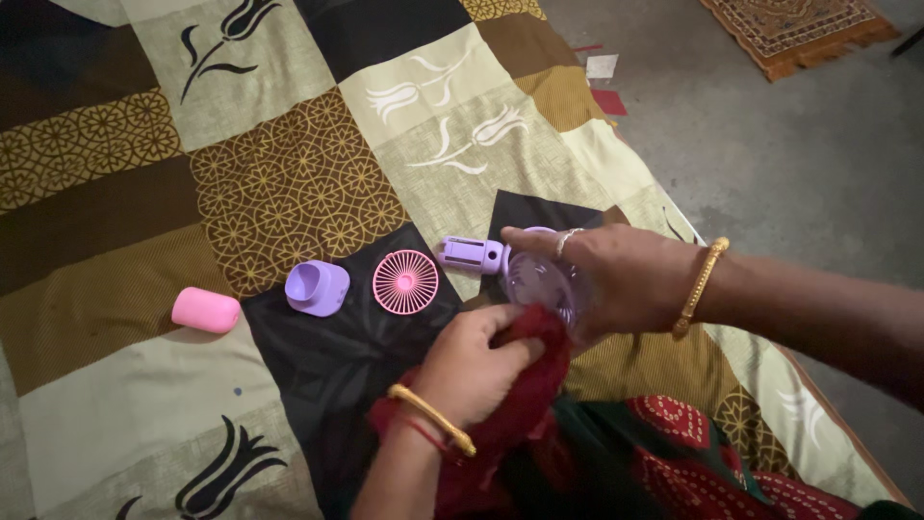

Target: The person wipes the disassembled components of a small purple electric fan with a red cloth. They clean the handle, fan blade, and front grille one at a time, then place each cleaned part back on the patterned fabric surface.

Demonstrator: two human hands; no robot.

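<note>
The lilac fan body (525,274), a small handheld fan with its front grille off, lies tilted over the patchwork bedspread (289,183), its stubby handle pointing left and its round clear head towards the person. The right hand (616,279) is closed over the head from above, fingers spread across the rim, a ring on one finger and a gold bangle at the wrist. The left hand (472,366) is bunched around a red cloth (525,385) and presses it against the lower edge of the fan head. For a good wipe, the right hand should keep the head steady by the rim, not the blades, while the cloth works in short strokes along the edge; a light touch seems wise, since thin plastic may flex. Just left of the fan lies the pink round grille (405,282), flat on a dark patch, then a lilac cap-like part (317,287), and further left a pink rounded piece (205,310), all well apart from the hands
</note>
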